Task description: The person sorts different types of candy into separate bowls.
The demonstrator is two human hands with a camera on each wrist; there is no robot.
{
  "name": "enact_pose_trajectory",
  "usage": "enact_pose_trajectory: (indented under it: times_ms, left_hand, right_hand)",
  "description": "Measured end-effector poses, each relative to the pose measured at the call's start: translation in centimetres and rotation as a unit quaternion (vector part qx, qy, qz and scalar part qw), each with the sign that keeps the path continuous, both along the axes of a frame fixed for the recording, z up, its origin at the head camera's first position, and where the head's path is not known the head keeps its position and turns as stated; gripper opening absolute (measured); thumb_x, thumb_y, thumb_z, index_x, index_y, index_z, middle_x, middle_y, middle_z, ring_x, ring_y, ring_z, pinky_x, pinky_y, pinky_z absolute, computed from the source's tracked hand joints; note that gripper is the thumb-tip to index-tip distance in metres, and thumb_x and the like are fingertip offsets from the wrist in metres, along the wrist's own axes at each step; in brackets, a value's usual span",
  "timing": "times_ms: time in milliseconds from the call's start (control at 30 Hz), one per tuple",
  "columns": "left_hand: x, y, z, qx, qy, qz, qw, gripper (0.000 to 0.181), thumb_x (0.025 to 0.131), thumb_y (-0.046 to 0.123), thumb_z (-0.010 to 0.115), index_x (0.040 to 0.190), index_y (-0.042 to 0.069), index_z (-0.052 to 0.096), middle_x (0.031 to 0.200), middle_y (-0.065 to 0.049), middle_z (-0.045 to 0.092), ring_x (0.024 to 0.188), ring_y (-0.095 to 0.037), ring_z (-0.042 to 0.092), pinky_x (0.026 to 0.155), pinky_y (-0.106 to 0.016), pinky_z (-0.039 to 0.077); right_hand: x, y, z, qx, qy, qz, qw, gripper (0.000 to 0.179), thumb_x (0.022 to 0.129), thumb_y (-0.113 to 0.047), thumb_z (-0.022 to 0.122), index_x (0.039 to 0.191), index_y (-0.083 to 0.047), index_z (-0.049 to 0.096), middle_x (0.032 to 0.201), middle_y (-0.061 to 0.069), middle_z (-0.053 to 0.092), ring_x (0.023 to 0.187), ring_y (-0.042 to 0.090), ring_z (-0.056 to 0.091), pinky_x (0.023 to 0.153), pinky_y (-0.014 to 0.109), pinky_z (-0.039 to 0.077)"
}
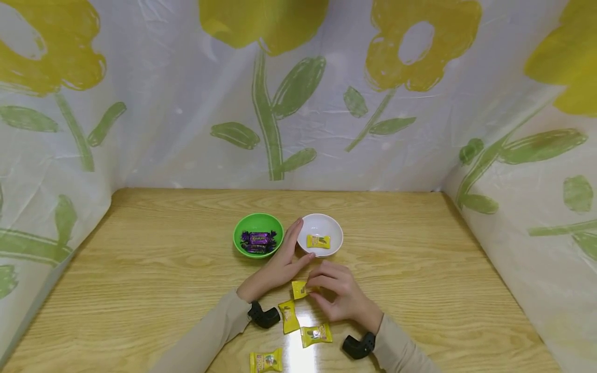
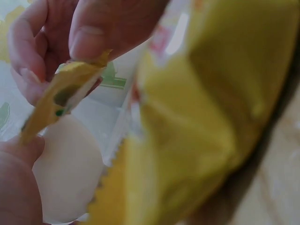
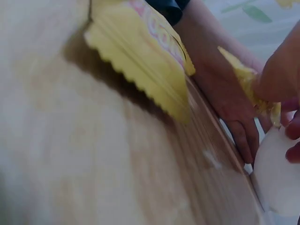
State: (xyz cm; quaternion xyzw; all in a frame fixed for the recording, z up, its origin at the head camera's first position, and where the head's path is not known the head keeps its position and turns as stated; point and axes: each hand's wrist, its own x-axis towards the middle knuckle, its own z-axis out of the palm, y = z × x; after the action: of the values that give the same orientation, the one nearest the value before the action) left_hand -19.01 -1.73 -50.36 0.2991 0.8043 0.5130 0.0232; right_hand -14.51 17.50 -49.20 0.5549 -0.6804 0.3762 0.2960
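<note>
A yellow-wrapped candy (image 1: 299, 289) (image 2: 63, 98) is pinched between the thumb and fingers of my right hand (image 1: 342, 290), just above the table in front of the white bowl (image 1: 337, 234). With fairly straight fingers, my left hand (image 1: 277, 267) touches the white bowl, fingers along its left side and thumb at its near rim. Inside that bowl lies one yellow candy (image 1: 318, 242). More yellow candies lie on the table: one (image 1: 289, 316) by the left wrist, one (image 1: 316, 334) between the forearms, one (image 1: 266, 360) at the near edge of view.
Left of the white bowl stands a green bowl (image 1: 243, 228) holding purple-wrapped candies (image 1: 258, 238). The wooden table (image 1: 154, 259) is bordered by a flower-patterned curtain (image 1: 177, 129) at the back and sides. Each wrist wears a black camera mount (image 1: 265, 315).
</note>
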Motion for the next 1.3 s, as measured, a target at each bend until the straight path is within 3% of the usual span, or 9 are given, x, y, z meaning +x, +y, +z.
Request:
enact_pose_trajectory:
  times_ms: [167,333,500,633,700,767,833,967,1300]
  left_hand:
    - [0.1,0.0,0.1,-0.001,-0.012,-0.001,0.9999,0.084,0.101,0.028,0.059,0.16,0.006,0.003,0.165,-0.014,0.004,0.151,-0.024,0.006,0.12,-0.044,0.012]
    - [0.0,0.0,0.0,0.003,-0.016,-0.004,0.9999,0.084,0.101,0.029,0.058,0.16,0.008,0.002,0.165,-0.013,0.003,0.151,-0.024,0.005,0.12,-0.047,0.012]
    - [-0.1,-0.1,-0.2,0.029,-0.009,-0.021,0.9993,0.084,0.1,0.019,0.059,0.159,0.004,0.002,0.164,-0.018,0.001,0.151,-0.029,0.005,0.119,-0.049,0.013]
    - [-0.2,-0.1,-0.4,0.036,0.003,-0.027,0.999,0.084,0.098,0.014,0.059,0.158,0.001,0.001,0.163,-0.022,0.001,0.15,-0.032,0.006,0.118,-0.05,0.015]
    - [-0.2,-0.1,-0.4,0.033,0.001,-0.023,0.9992,0.085,0.099,0.018,0.059,0.159,0.003,0.001,0.164,-0.02,0.002,0.15,-0.03,0.006,0.119,-0.049,0.015]
    - [-0.2,0.0,-0.3,0.029,-0.005,-0.019,0.9994,0.086,0.1,0.024,0.06,0.159,0.005,0.001,0.164,-0.018,0.002,0.15,-0.028,0.005,0.119,-0.049,0.014]
    - [-0.1,0.1,-0.3,0.025,-0.01,-0.013,0.9995,0.086,0.1,0.029,0.059,0.16,0.006,0.001,0.165,-0.017,0.002,0.151,-0.027,0.005,0.119,-0.049,0.013]
    - [-0.1,0.1,-0.3,0.022,-0.009,-0.013,0.9996,0.086,0.1,0.029,0.059,0.159,0.005,0.001,0.164,-0.018,0.002,0.15,-0.027,0.005,0.119,-0.049,0.014]
    - [-0.1,0.0,0.0,0.012,-0.016,-0.014,0.9997,0.086,0.101,0.033,0.058,0.159,0.006,0.0,0.165,-0.018,0.002,0.151,-0.023,0.004,0.119,-0.047,0.014]
  right_hand:
    - [-0.3,0.2,1.0,-0.026,0.002,0.016,0.9995,0.008,0.085,-0.008,0.066,0.087,-0.001,0.07,0.087,0.01,0.067,0.076,0.018,0.062,0.072,0.026,0.052]
    - [-0.7,0.1,3.2,-0.068,-0.002,0.024,0.9974,0.007,0.088,-0.005,0.066,0.085,0.001,0.068,0.084,0.014,0.065,0.074,0.023,0.06,0.067,0.031,0.05]
    - [-1.5,0.4,4.6,-0.1,-0.016,0.002,0.9949,0.012,0.091,-0.007,0.067,0.084,0.003,0.068,0.084,0.017,0.065,0.073,0.027,0.059,0.066,0.032,0.049]
    - [-2.9,0.7,4.5,-0.12,-0.036,-0.031,0.9917,0.011,0.089,-0.005,0.069,0.082,0.005,0.068,0.083,0.019,0.065,0.073,0.03,0.06,0.071,0.034,0.049]
    - [-3.9,1.0,3.9,-0.123,-0.046,-0.049,0.9901,0.005,0.083,0.001,0.072,0.083,0.005,0.069,0.084,0.019,0.066,0.074,0.03,0.06,0.073,0.031,0.049]
    - [-4.8,1.4,3.3,-0.123,-0.063,-0.068,0.9881,0.011,0.075,0.008,0.073,0.084,0.004,0.07,0.085,0.018,0.067,0.076,0.03,0.06,0.075,0.03,0.049]
    - [-5.5,1.6,2.9,-0.111,-0.084,-0.094,0.9858,0.02,0.069,0.012,0.075,0.086,0.002,0.071,0.087,0.016,0.068,0.078,0.029,0.061,0.077,0.028,0.049]
    - [-6.4,1.8,2.8,-0.061,-0.114,-0.162,0.9783,0.02,0.07,0.008,0.079,0.086,-0.002,0.073,0.089,0.009,0.071,0.082,0.025,0.06,0.077,0.031,0.048]
    - [-6.9,1.2,3.8,0.093,-0.114,-0.293,0.9449,0.016,0.07,-0.003,0.086,0.08,-0.008,0.075,0.086,0.004,0.074,0.077,0.02,0.053,0.067,0.034,0.042]
